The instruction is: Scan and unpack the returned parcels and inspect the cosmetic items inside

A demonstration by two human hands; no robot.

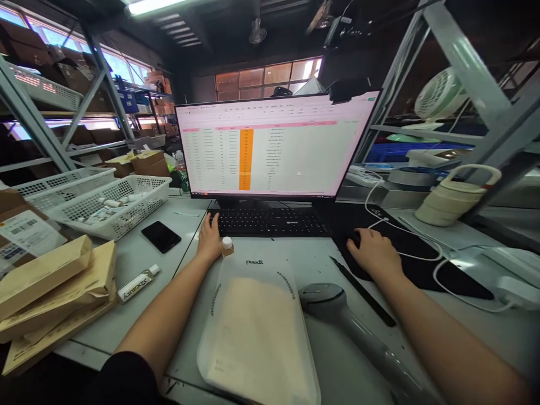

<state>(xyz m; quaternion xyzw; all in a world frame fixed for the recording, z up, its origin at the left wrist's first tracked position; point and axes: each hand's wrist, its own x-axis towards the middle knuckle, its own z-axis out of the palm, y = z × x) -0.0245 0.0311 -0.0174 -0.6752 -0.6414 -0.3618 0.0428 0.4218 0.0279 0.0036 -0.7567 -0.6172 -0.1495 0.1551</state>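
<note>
My left hand (210, 236) rests at the left end of the black keyboard (270, 221), fingers stretched over its keys and holding nothing. On the black mouse pad (379, 216), my right hand (377, 250) curls over a dark computer mouse (355, 238), mostly hidden under the palm. Behind the keyboard stands a monitor (287, 157) showing a spreadsheet with an orange column. Between my forearms lies a frosted plastic bag (257, 332) with a pale flat item inside. A small white-capped bottle (228, 246) sits at its top edge, close to my left hand.
A grey barcode scanner (324, 298) and a black pen-like strip (365, 292) lie right of the bag. Leftward are a phone (161, 236), a labelled bottle (138, 283), stacked yellow packets (63, 292) and a white basket (139, 212). A cream lidded cup (449, 199) and white cables are rightward.
</note>
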